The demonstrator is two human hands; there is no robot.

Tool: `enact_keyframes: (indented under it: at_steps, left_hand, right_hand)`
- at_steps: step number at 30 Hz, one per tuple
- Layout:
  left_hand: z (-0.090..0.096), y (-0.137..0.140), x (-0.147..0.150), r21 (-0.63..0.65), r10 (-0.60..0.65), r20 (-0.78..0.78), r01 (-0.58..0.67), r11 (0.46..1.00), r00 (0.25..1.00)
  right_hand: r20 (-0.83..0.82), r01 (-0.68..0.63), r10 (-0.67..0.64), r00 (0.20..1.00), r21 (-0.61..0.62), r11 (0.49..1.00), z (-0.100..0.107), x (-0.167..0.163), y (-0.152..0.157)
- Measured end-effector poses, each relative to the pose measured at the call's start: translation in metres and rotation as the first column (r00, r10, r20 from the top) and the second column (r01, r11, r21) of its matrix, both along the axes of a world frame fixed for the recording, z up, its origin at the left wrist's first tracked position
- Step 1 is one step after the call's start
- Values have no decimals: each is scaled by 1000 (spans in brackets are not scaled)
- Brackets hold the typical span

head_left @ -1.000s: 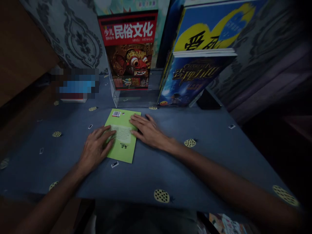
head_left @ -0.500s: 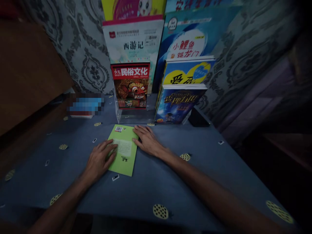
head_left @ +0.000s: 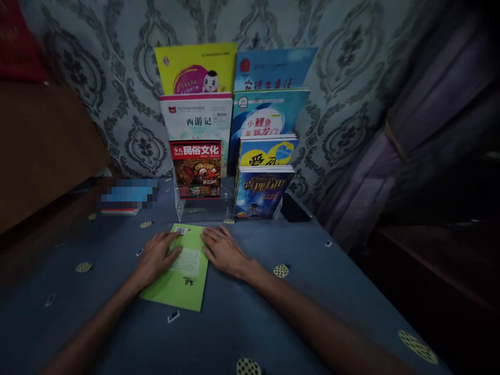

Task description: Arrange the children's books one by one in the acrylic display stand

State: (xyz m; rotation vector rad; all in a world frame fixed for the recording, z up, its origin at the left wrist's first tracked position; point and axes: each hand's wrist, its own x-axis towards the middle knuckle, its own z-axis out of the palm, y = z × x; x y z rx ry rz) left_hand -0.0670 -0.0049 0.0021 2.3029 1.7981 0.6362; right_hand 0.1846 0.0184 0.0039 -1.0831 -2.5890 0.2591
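Note:
A green book (head_left: 195,291) lies on the cloth-covered table, showing a barcode at its far end and a pale block of text in the middle. My left hand (head_left: 156,259) rests along its left side, fingers stretched toward the barcode corner and thumb apart on the cover. On the opposite side, my right hand (head_left: 223,251) lies flat with its fingertips at the upper right edge. Both hands touch the book, which stays on the table. Beyond it stands a clear display rack (head_left: 199,212) with a red-topped book (head_left: 197,169) and a dark blue book (head_left: 260,192).
Taller books, among them a yellow one (head_left: 195,67) and a white one (head_left: 197,117), stand higher in the rack. A blurred blue stack (head_left: 127,195) sits at the left. Right of the rack lies a flat black object (head_left: 295,208). A purple curtain (head_left: 375,172) hangs at the right.
The view has tilted up, revealing the rack's top books. My left hand has slid toward the green book's far left corner, uncovering its lower left. My right hand stays at the right edge.

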Motion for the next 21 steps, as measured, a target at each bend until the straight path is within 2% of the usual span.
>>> enact_keyframes:
  at_steps: [2, 4, 7, 9, 11, 13, 15, 18, 21]
  left_hand:
    - [3, 4, 0, 1, 1, 143, -1, 1000, 990]
    - [6, 7, -4, -68, 48, 355, -26, 997, 934]
    - [10, 9, -12, -219, 171, 678, -25, 975, 715]
    - [12, 9, -17, -257, 203, 793, 13, 966, 574]
    - [13, 7, -19, -250, 188, 834, 53, 967, 518]
    - [14, 6, -20, -207, 123, 825, 92, 974, 552]
    - [14, 5, -20, -107, -11, 764, 143, 984, 645]
    - [12, 4, -19, 17, -173, 603, 205, 979, 778]
    - [6, 2, -17, 88, -224, 431, 207, 974, 874]
  right_hand:
    - [-12, -3, 3, 1000, -10, 1000, 0, 0, 0]
    - [-32, -2, 2, 999, -10, 1000, 0, 0, 1]
    - [-64, -5, 5, 998, -6, 1000, -2, 0, 4]
    - [-72, -10, 9, 997, -15, 1000, -4, 0, 6]
    - [-78, -8, 6, 997, -33, 999, -6, 0, 7]
    - [-95, 3, -8, 995, -47, 999, -7, 1, 8]
    - [-110, 1, -7, 994, -58, 998, -7, 1, 9]
    - [-97, -12, 5, 995, -69, 998, -6, 3, 8]
    - [-74, -14, 8, 997, -76, 997, -5, 3, 7]
